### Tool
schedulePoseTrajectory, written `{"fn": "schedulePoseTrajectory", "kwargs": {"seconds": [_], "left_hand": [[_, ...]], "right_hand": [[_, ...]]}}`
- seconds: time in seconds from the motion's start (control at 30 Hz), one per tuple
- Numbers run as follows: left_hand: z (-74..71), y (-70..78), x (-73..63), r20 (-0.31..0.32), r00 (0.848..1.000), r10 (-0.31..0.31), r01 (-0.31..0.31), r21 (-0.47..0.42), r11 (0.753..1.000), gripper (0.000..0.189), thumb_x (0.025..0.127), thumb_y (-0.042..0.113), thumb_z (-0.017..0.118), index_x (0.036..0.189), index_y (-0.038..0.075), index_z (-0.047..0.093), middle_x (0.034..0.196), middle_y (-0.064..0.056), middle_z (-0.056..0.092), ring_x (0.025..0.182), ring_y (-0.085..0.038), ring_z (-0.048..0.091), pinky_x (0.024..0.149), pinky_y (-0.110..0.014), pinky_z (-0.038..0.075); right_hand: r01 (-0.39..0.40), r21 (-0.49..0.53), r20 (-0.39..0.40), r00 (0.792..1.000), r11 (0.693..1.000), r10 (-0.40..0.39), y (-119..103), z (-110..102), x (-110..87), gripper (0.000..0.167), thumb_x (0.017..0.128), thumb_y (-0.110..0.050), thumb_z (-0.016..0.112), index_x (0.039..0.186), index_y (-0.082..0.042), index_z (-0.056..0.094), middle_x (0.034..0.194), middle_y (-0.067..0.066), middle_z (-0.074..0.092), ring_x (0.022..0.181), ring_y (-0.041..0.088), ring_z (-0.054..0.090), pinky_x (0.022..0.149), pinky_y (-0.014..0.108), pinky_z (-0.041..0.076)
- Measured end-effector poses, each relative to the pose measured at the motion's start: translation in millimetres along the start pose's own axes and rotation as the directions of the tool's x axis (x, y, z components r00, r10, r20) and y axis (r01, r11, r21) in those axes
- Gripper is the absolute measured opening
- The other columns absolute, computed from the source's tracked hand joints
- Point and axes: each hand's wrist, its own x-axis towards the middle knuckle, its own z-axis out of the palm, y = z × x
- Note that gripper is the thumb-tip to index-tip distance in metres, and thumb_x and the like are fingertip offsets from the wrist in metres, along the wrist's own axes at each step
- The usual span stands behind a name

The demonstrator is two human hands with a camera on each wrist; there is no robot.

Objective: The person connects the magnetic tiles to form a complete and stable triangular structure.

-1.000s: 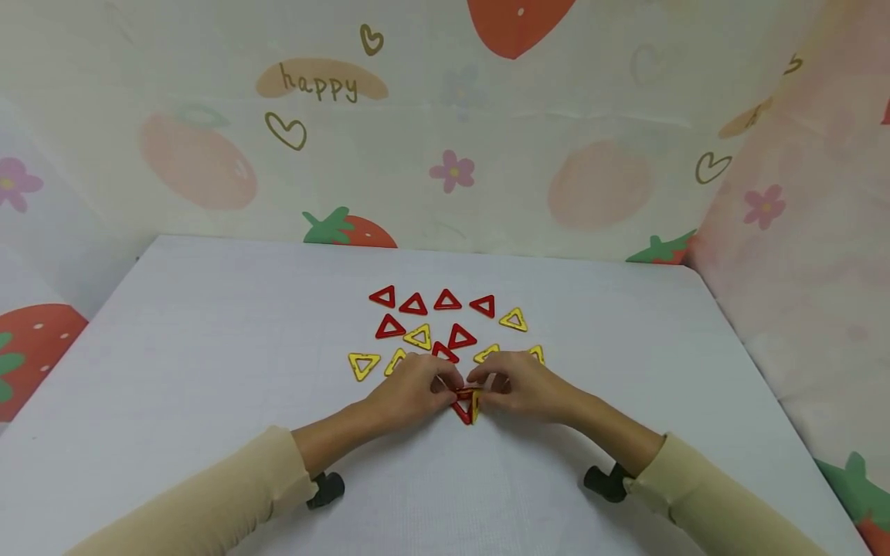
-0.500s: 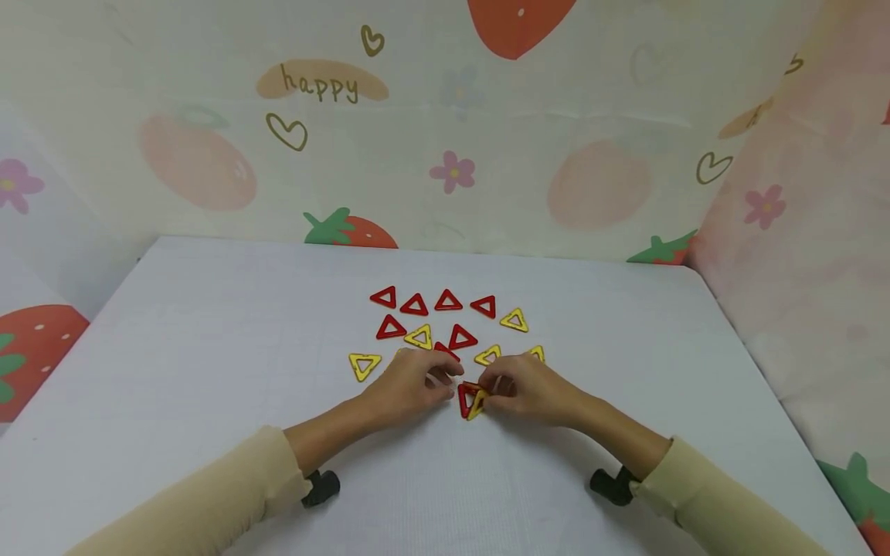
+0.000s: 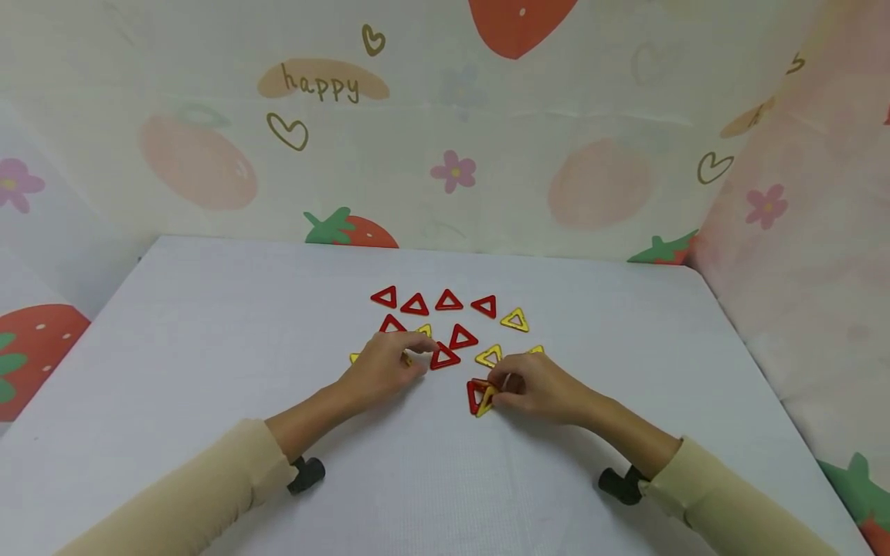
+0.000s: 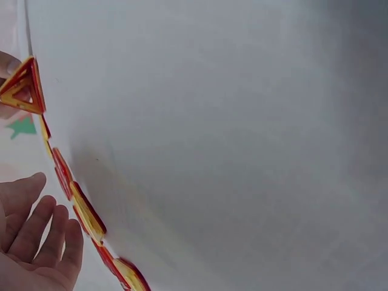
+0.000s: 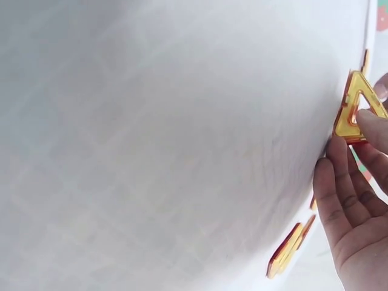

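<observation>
My right hand pinches a small standing group of joined magnetic triangle tiles, with red and yellow faces showing. In the right wrist view the thumb lies against the yellow tile, which has a triangular hole. My left hand holds nothing; its fingers are loosely extended over the loose tiles, the fingertips close beside a red triangle tile. Whether they touch it I cannot tell. Under and behind the left hand, several yellow tiles and a red tile are partly hidden.
Flat on the white table lie several more red triangles and yellow triangles, beyond the hands. A yellow tile lies just past the right hand. A printed cloth hangs behind the table.
My left hand has let go of the joined tiles and moved left and away over the loose ones. The right hand, still pinching the group, has shifted slightly right and turned it.
</observation>
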Motion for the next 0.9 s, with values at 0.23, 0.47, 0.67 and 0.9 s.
{"fn": "schedulePoseTrajectory", "kwargs": {"seconds": [0.23,0.47,0.67,0.9], "left_hand": [[2.2,0.5,5.7,0.021,1.0,-0.001,0.0,0.024,1.0,0.029,0.089,0.002,0.07,0.118,0.003,0.07,0.116,-0.008,0.071,0.109,-0.023,0.066,0.09,-0.037,0.055],[5.0,-1.7,7.0,0.066,0.998,-0.004,0.0,0.063,0.998,0.031,0.091,0.003,0.069,0.122,0.007,0.07,0.118,-0.004,0.071,0.115,-0.02,0.064,0.096,-0.039,0.052],[6.9,-1.1,8.4,0.107,0.994,-0.027,0.018,0.086,0.996,0.032,0.091,0.002,0.068,0.123,0.007,0.07,0.115,-0.005,0.072,0.113,-0.019,0.065,0.097,-0.039,0.052],[8.1,1.1,6.7,0.109,0.994,-0.005,-0.008,0.117,0.993,0.032,0.09,0.004,0.071,0.121,0.007,0.071,0.113,-0.004,0.073,0.11,-0.018,0.066,0.095,-0.036,0.053]], "right_hand": [[0.005,0.012,-0.011,1.0,1.0,-0.005,3.6,-1.5,-1.7,0.016,0.088,-0.012,0.076,0.103,-0.011,0.072,0.088,-0.009,0.067,0.077,0.007,0.06,0.07,0.024,0.054],[-0.002,0.016,-0.01,1.0,1.0,0.002,4.2,-0.2,1.4,0.016,0.088,-0.011,0.076,0.103,-0.009,0.071,0.089,-0.009,0.067,0.076,0.007,0.06,0.069,0.023,0.054],[-0.004,0.013,-0.014,1.0,1.0,0.004,4.0,0.3,0.7,0.016,0.087,-0.011,0.076,0.102,-0.009,0.071,0.088,-0.009,0.067,0.075,0.007,0.059,0.068,0.023,0.053],[-0.012,0.014,-0.016,1.0,1.0,0.012,4.9,1.1,0.7,0.017,0.088,-0.011,0.076,0.103,-0.009,0.071,0.088,-0.009,0.067,0.075,0.006,0.06,0.069,0.023,0.053]]}}
